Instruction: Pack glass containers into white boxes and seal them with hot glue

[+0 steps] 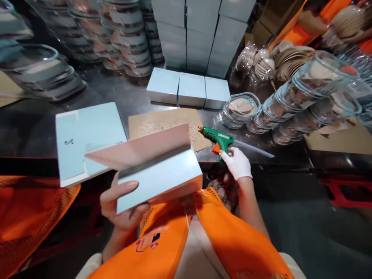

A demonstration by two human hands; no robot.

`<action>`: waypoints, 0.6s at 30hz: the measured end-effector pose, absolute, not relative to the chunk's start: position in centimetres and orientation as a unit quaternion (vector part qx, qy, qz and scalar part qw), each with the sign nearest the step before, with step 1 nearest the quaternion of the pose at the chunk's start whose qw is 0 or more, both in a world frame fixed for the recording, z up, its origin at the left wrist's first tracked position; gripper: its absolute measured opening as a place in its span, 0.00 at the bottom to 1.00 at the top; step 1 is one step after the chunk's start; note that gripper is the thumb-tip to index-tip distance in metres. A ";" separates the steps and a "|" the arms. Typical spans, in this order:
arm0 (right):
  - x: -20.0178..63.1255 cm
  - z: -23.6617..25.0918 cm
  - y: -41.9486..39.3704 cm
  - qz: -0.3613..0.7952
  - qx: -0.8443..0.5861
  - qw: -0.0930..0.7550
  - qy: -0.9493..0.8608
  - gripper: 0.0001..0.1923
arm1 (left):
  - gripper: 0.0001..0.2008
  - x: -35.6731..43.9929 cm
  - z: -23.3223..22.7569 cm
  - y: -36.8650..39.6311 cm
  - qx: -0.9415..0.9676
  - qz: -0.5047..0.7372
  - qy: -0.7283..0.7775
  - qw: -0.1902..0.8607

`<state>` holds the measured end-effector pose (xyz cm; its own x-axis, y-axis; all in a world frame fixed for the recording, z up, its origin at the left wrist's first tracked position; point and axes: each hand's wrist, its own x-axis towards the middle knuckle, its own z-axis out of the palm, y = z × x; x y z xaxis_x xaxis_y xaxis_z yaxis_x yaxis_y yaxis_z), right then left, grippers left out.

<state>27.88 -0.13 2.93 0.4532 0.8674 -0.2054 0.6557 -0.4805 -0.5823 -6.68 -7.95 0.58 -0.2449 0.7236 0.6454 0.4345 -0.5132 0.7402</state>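
Note:
My left hand (120,205) grips a pale blue cardboard box (158,178) from below, its flap raised and showing a pinkish inside. My right hand (236,162), in a white glove, holds a green glue gun (219,139) by its handle. The gun's orange-tipped nozzle points left at a brown cardboard sheet (162,122) spotted with dried glue. A clear glue stick sticks out of the back of the gun to the right. The box hangs over the near edge of the dark metal table (31,128).
A flat pale blue box (84,139) lies at the left. Three closed blue boxes (188,91) sit in a row behind the cardboard, with taller box stacks (200,31) beyond. Stacked glass containers (293,104) stand right and far left. A person in orange (314,19) works at top right.

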 end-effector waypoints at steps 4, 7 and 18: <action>28.4 1.5 2.7 0.341 -0.808 0.237 -0.417 0.14 | 0.21 -5.2 -0.4 -5.0 0.626 0.584 0.490 0.161; 28.5 1.3 2.7 0.410 -0.764 0.305 -0.393 0.12 | 0.25 -4.4 -1.3 -2.9 0.595 0.583 0.510 0.213; 25.8 5.9 -4.1 0.452 -0.552 0.532 -0.456 0.19 | 0.15 -0.9 0.9 -0.7 0.657 0.586 0.426 0.212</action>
